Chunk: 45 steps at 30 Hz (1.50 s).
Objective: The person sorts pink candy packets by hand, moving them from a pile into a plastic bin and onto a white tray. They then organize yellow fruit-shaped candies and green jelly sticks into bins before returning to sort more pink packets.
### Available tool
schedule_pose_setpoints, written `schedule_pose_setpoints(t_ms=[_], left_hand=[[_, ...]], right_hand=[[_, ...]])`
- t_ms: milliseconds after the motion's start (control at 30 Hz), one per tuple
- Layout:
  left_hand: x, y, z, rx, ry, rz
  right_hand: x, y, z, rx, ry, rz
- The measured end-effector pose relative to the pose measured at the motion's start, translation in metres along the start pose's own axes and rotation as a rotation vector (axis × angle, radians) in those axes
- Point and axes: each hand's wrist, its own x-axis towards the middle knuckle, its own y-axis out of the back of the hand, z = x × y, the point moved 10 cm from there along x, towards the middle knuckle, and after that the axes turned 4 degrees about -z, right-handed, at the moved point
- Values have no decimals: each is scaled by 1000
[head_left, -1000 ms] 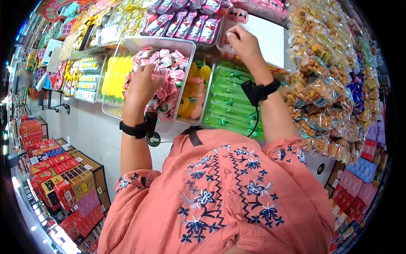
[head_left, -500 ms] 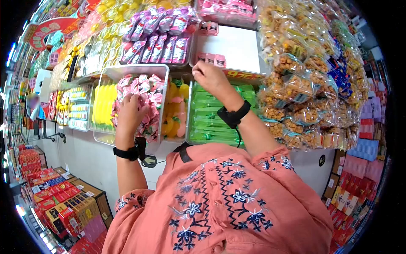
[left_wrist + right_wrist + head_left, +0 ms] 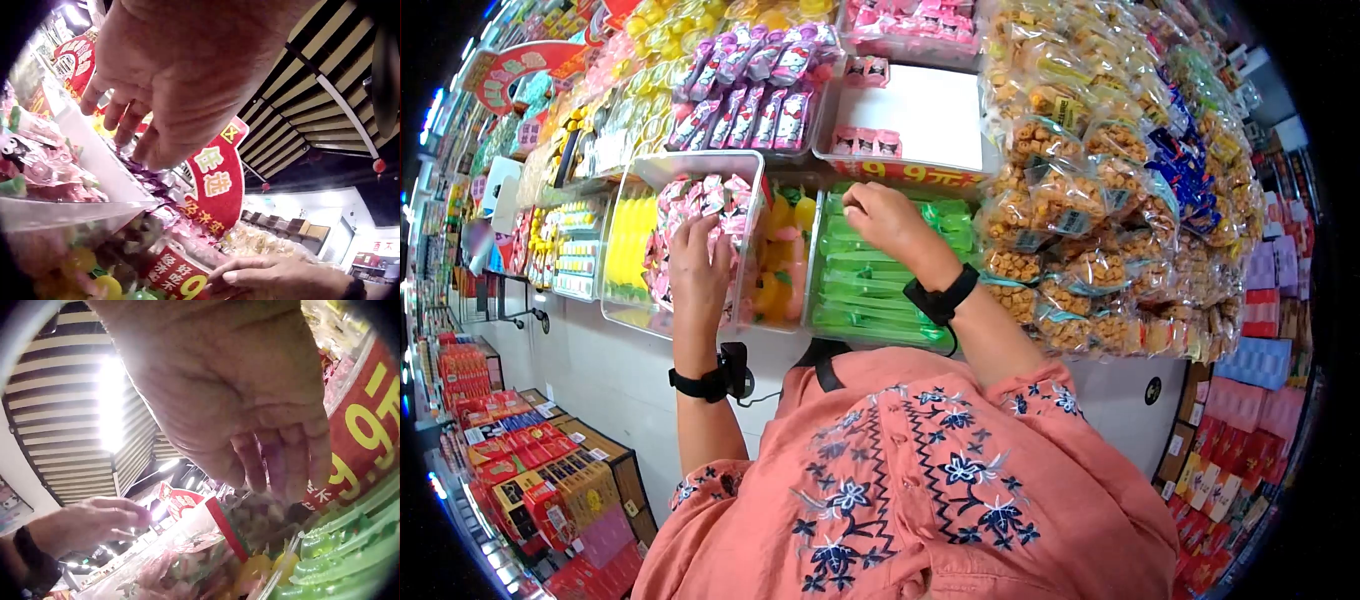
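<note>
My left hand (image 3: pixel 700 265) hovers over the near part of a clear plastic bin (image 3: pixel 700 158) heaped with pink wrapped candies (image 3: pixel 700 195). In the left wrist view its fingers hang down, relaxed and slightly spread, with nothing between them. Farther right, my right hand (image 3: pixel 895 225) is above a bin of long green packets (image 3: pixel 870 285), palm down. Seen from the right wrist, its fingers are loosely bent and hold nothing. Between the two hands lies a bin of yellow and pink jelly-like pieces (image 3: pixel 785 245).
Behind the bins stand purple packets (image 3: pixel 740 115) and a tray with a white panel (image 3: pixel 925 115) and a few pink packs. A red price sign (image 3: pixel 920 175) runs along that tray's front. Bagged crunchy snacks (image 3: pixel 1080 200) pile up on the right.
My right hand has come back from the white-panelled tray to over the green packets. The left hand stays over the pink candies, its fingers straighter now. The head view has shifted.
</note>
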Motion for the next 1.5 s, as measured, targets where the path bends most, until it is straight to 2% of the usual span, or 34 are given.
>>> schedule_pose_setpoints(t_ms=[100,267,300,367,433,500,600,700,867,1033,1167,1233,1333,1367,1400,1433,1467,1500], left_hand=[[3,30,55,-246,-46,50],[1,106,192,-333,-543,146],[-4,127,215,-369,-617,203],[-18,160,252,-439,-734,211],[-30,189,278,-389,-816,70],[-43,203,289,-353,-749,33],[-53,201,294,-386,-747,-34],[-56,199,288,-448,-782,-68],[-52,197,270,-512,-799,-77],[-46,199,243,-557,-770,-55],[-30,201,208,-569,-710,12],[-13,203,177,-557,-640,97],[28,187,90,-483,-361,210],[45,173,53,-473,-264,203],[63,153,16,-485,-221,119],[72,140,-12,-441,-275,176],[81,119,-43,-483,-135,93],[89,98,-67,-374,-116,15]], right_hand=[[-10,-1,-4,7,21,-19],[-11,-10,-10,44,48,-41],[-10,-17,-4,59,56,-43],[-6,-21,-4,59,57,-46],[-4,-17,-14,31,28,-45],[-8,-10,-20,1,-27,-43],[-16,-7,-18,-32,-64,-45],[-13,-11,-15,57,-93,-81],[-9,-27,-24,-2,-113,-65],[-1,-48,-28,34,-150,-136],[8,-53,-46,86,-95,-122],[16,-51,-59,106,-129,-148],[26,-52,-66,176,-161,-190],[31,-48,-72,202,-172,-203],[36,-45,-74,225,-183,-209],[42,-45,-74,254,-161,-228],[49,-42,-76,322,-156,-239],[56,-37,-81,388,-153,-251]])
